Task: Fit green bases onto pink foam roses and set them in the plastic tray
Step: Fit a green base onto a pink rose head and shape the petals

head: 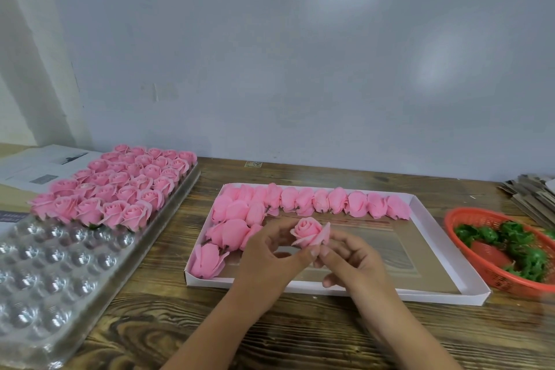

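Left hand (270, 252) and right hand (348, 261), fingertips pinching one pink foam rose (309, 233) above the shallow white cardboard box (450, 252); base hidden, so press squarely, sparing petals, before seating it in the clear plastic dimpled tray (57, 267).

Left hand (271, 252) and right hand (348, 258) meet, fingers (329, 254) curled in a pinch

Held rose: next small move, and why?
Probably carry the rose left to the plastic tray and seat it in an empty cup beside the filled rows. Both hands, left hand and right hand, pinch it; whether a green base is fitted is hidden.
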